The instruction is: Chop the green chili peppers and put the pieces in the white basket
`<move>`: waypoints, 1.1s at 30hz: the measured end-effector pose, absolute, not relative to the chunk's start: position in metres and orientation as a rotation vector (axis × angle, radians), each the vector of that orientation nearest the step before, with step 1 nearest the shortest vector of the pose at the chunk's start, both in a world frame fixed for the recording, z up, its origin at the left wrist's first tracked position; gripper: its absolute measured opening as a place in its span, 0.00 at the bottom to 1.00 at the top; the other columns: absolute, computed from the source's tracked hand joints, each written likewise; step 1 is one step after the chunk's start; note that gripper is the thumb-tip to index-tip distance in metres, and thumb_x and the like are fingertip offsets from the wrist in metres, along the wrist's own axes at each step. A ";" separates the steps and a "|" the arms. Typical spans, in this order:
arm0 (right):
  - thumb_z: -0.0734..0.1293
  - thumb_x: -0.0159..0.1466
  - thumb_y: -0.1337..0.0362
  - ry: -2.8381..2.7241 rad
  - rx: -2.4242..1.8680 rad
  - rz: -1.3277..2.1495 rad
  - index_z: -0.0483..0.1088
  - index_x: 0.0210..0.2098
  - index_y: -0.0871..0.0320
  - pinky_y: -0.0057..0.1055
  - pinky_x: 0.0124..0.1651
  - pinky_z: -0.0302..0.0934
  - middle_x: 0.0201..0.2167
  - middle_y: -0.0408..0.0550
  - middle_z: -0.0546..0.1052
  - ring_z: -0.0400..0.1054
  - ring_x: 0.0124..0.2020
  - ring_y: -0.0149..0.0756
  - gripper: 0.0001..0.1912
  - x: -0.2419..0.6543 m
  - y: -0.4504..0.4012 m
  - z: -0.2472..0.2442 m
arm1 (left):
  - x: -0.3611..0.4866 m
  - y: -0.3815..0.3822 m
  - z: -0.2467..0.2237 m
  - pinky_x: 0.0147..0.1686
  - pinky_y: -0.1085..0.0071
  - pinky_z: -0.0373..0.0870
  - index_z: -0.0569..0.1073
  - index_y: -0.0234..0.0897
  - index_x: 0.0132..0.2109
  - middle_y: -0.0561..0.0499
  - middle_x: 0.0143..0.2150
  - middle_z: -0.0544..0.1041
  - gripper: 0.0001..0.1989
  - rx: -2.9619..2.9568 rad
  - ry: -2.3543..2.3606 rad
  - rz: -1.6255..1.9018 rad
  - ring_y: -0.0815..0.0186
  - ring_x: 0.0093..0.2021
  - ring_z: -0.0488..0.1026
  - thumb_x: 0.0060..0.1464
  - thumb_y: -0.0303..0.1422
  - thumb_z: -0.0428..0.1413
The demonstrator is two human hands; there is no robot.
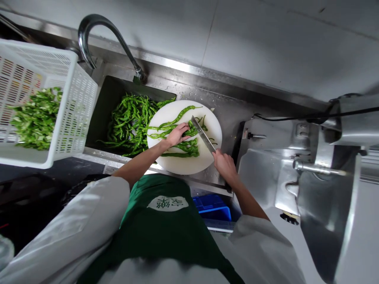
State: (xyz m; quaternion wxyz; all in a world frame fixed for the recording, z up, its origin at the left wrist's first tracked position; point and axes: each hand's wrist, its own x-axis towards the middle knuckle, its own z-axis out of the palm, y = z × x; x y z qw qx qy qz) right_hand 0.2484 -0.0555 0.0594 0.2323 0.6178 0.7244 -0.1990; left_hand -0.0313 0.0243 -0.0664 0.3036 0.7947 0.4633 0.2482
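Note:
Long green chili peppers (186, 148) lie side by side on a round white cutting board (211, 161). My left hand (177, 135) rests closed over some of these peppers, its fingertips close to the blade. In my right hand (224, 162) is the handle of a kitchen knife (204, 135), its blade slanting up and left across the pepper ends. Cut stem ends (203, 123) lie on the board to the right of the blade. Another whole chili pepper (179, 116) curves along the board's far side.
A sink (99, 106) heaped with chili peppers (133, 122) adjoins the board's left, below a curved faucet (111, 25). Farther left, a white plastic basket (75, 94) holds chopped greens (38, 120). A metal slicing machine (263, 169) stands right; a blue bin (213, 209) sits below the counter.

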 end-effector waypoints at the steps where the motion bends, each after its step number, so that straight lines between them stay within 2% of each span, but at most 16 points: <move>1: 0.51 0.77 0.57 2.000 1.679 -0.554 0.67 0.56 0.62 0.36 0.47 0.63 0.40 0.63 0.81 0.78 0.44 0.50 0.20 0.249 -0.051 0.057 | -0.032 0.025 -0.067 0.62 0.57 0.69 0.72 0.38 0.54 0.41 0.59 0.71 0.16 2.113 1.214 0.633 0.56 0.60 0.71 0.63 0.40 0.58; 8: 0.52 0.77 0.61 2.054 1.600 -0.669 0.66 0.55 0.64 0.34 0.48 0.62 0.43 0.64 0.80 0.77 0.47 0.49 0.18 0.231 -0.028 0.033 | -0.038 0.027 -0.069 0.63 0.57 0.69 0.71 0.34 0.56 0.36 0.61 0.70 0.19 2.128 1.156 0.527 0.54 0.61 0.70 0.63 0.39 0.59; 10: 0.52 0.77 0.61 2.063 1.623 -0.675 0.66 0.56 0.66 0.34 0.49 0.62 0.44 0.64 0.80 0.76 0.48 0.47 0.18 0.222 -0.022 0.026 | -0.038 0.025 -0.066 0.63 0.56 0.68 0.72 0.32 0.55 0.35 0.60 0.71 0.19 2.130 1.135 0.524 0.53 0.61 0.70 0.62 0.38 0.59; 13: 0.53 0.77 0.60 2.064 1.669 -0.712 0.67 0.55 0.65 0.33 0.49 0.61 0.45 0.63 0.80 0.76 0.47 0.46 0.18 0.221 -0.016 0.022 | -0.040 0.029 -0.057 0.62 0.53 0.67 0.75 0.34 0.51 0.38 0.55 0.75 0.15 2.169 1.122 0.535 0.52 0.59 0.69 0.61 0.39 0.60; 17: 0.54 0.77 0.58 2.028 1.762 -0.815 0.70 0.52 0.62 0.31 0.48 0.61 0.45 0.60 0.80 0.76 0.48 0.45 0.18 0.236 -0.018 0.021 | -0.048 0.055 -0.051 0.61 0.46 0.65 0.76 0.36 0.52 0.40 0.55 0.75 0.14 2.083 1.520 0.676 0.49 0.57 0.68 0.63 0.36 0.56; 22: 0.54 0.77 0.59 1.945 1.911 -0.745 0.69 0.53 0.64 0.33 0.48 0.61 0.44 0.61 0.80 0.76 0.48 0.47 0.18 0.240 -0.031 0.027 | -0.063 0.071 -0.059 0.55 0.55 0.71 0.77 0.34 0.51 0.41 0.53 0.74 0.16 1.967 1.546 0.624 0.53 0.50 0.73 0.59 0.27 0.51; 26: 0.52 0.77 0.59 1.977 1.916 -0.706 0.67 0.55 0.64 0.35 0.47 0.62 0.40 0.60 0.80 0.77 0.44 0.47 0.19 0.217 -0.027 0.036 | -0.069 0.054 -0.061 0.56 0.59 0.72 0.77 0.35 0.50 0.42 0.52 0.75 0.15 1.993 1.511 0.606 0.56 0.50 0.72 0.59 0.29 0.50; 33: 0.52 0.77 0.63 1.979 1.871 -0.775 0.67 0.55 0.66 0.34 0.50 0.63 0.46 0.63 0.79 0.75 0.49 0.45 0.18 0.185 0.001 0.029 | -0.073 0.055 -0.058 0.58 0.59 0.71 0.77 0.35 0.49 0.43 0.53 0.75 0.15 1.994 1.456 0.578 0.56 0.52 0.72 0.58 0.28 0.51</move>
